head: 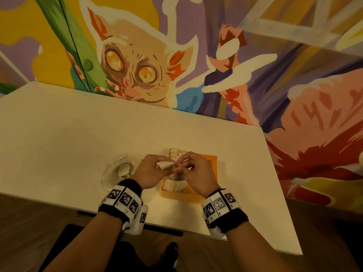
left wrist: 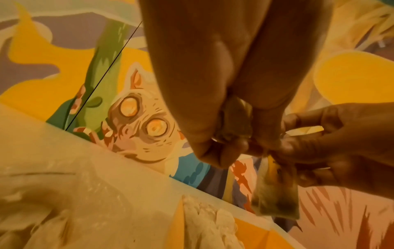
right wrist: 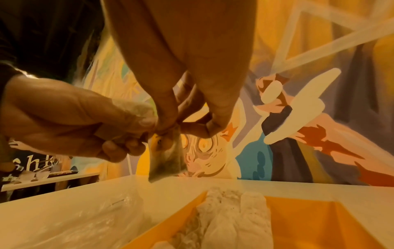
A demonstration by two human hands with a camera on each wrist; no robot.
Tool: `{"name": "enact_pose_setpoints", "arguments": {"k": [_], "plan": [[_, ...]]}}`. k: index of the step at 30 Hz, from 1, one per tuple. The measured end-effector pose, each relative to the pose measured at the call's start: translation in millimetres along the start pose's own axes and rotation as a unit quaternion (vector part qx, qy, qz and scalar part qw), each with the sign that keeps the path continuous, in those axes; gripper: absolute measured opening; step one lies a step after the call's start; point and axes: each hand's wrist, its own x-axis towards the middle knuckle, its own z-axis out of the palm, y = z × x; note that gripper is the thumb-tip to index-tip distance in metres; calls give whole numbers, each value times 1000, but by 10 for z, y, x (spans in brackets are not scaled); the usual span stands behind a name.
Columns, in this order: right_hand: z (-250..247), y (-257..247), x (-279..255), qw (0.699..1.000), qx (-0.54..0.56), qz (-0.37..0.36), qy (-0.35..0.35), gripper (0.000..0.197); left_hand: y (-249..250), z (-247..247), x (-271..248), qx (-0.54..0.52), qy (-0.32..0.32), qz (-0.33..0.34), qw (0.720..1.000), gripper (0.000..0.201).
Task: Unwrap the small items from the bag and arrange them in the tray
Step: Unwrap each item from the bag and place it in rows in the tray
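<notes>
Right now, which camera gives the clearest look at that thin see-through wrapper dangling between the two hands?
The right wrist view: the wrapper hangs there unobstructed against the mural, pinched by the right hand beside the left hand. The left wrist view also shows it, but blurrier and near the frame's lower edge. In the head view the hands cover almost all of it.

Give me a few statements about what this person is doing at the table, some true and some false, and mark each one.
1. Both hands work on one small item above the tray. True: the left hand grips the small item and the right hand pinches its clear wrapper.
2. The tray is blue. False: it is yellow.
3. Pale items already lie in the tray. True.
4. The bag sits to the right of the tray. False: it lies to its left.
5. The bag is held in the air. False: it rests on the table.
</notes>
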Motion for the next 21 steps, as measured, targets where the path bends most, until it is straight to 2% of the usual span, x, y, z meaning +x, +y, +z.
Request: {"name": "enact_pose_setpoints", "arguments": {"k": [5, 8, 13, 17, 21], "plan": [[-41, -24, 40, 999, 30, -4, 27, 24, -24, -58, 99, 76, 13, 27, 997, 5], [-46, 0, 56, 997, 56, -11, 54, 22, -5, -55, 144, 117, 16, 50, 992, 11], [-45, 131, 84, 998, -47, -2, 37, 5, -46, -40, 164, 116, 31, 77, 990, 5], [-52, 164, 101, 997, -65, 0, 48, 6, -60, -19, 151, 85, 44, 69, 993, 5], [-31, 182, 96, 996, -80, -10, 39, 3, -25, 10, 140, 91, 34, 88, 991, 17]]}}
